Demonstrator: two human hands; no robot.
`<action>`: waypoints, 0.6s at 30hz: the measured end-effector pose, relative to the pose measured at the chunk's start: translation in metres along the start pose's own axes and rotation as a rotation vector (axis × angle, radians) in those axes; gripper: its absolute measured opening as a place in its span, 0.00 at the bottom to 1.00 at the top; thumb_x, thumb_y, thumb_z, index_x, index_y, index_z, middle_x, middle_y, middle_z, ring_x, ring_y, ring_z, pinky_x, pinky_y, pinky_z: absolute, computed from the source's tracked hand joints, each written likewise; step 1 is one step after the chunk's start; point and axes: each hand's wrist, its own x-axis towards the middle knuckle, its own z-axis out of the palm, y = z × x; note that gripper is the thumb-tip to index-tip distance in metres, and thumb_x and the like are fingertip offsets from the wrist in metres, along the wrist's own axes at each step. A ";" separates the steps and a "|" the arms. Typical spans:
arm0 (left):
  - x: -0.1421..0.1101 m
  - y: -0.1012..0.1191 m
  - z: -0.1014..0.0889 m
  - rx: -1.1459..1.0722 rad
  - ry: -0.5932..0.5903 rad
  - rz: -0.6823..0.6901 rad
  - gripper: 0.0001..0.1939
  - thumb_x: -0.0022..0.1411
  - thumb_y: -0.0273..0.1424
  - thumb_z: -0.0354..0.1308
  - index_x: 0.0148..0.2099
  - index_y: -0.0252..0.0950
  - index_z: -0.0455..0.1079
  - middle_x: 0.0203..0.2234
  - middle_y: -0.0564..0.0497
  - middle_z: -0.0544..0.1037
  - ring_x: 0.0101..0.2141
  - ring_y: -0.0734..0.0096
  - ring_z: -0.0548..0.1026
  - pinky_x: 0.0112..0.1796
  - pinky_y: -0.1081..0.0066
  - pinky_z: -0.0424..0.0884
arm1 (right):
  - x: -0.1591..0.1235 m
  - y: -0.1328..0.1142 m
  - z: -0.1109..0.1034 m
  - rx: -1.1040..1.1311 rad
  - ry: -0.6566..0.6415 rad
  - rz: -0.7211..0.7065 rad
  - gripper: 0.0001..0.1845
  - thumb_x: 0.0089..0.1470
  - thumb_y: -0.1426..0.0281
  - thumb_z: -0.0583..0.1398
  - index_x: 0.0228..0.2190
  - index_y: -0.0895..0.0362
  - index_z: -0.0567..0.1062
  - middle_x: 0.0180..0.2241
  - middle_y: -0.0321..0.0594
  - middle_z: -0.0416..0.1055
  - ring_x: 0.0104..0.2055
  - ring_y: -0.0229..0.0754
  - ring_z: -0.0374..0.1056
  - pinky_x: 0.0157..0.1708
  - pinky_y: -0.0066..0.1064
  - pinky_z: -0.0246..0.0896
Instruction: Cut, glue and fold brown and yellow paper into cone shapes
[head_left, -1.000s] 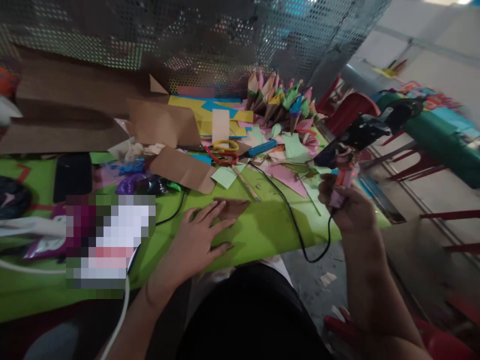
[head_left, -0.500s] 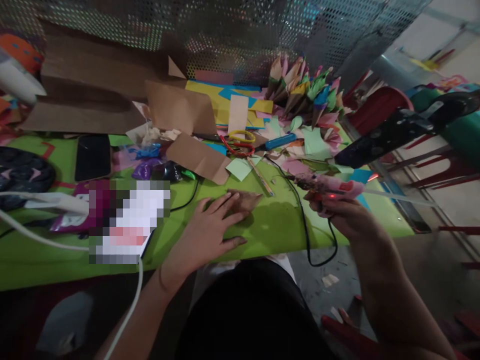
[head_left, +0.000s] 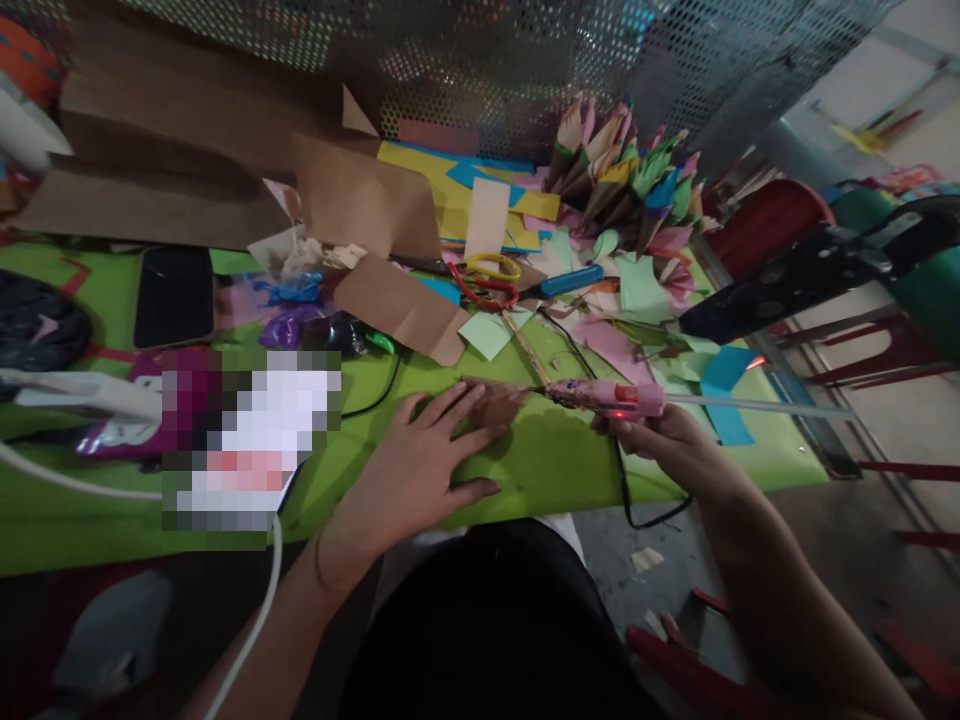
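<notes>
My left hand (head_left: 420, 465) lies with its fingers spread on the green table, its fingertips resting on a small piece of brown paper (head_left: 499, 405). My right hand (head_left: 660, 440) is wrapped around a pink glue gun (head_left: 615, 396) with a small red light lit on its side. A long clear glue stick (head_left: 757, 404) juts from the gun's back end. The gun's nozzle points left and reaches the right tip of the brown paper; whether it touches cannot be made out. A black cord hangs below the gun.
Scissors (head_left: 484, 285), a blue-handled cutter (head_left: 571, 281), a pencil (head_left: 527, 345) and paper scraps lie beyond my hands. Several paper cones (head_left: 622, 180) stand at the back right. A dark phone (head_left: 174, 297), a brown sheet (head_left: 401, 308) and a blurred-out white item (head_left: 262, 430) are leftward.
My right hand has brought the glue gun leftward and levelled it, so its nozzle is now at the brown paper's tip. My left hand has stayed on the paper. The view has shifted slightly.
</notes>
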 end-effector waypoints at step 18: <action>0.001 0.002 0.000 -0.005 0.006 -0.015 0.29 0.67 0.55 0.52 0.63 0.47 0.68 0.72 0.47 0.54 0.69 0.51 0.55 0.63 0.47 0.53 | 0.000 0.020 -0.002 -0.109 -0.012 0.039 0.26 0.56 0.49 0.62 0.46 0.55 0.81 0.36 0.44 0.80 0.42 0.54 0.75 0.40 0.39 0.71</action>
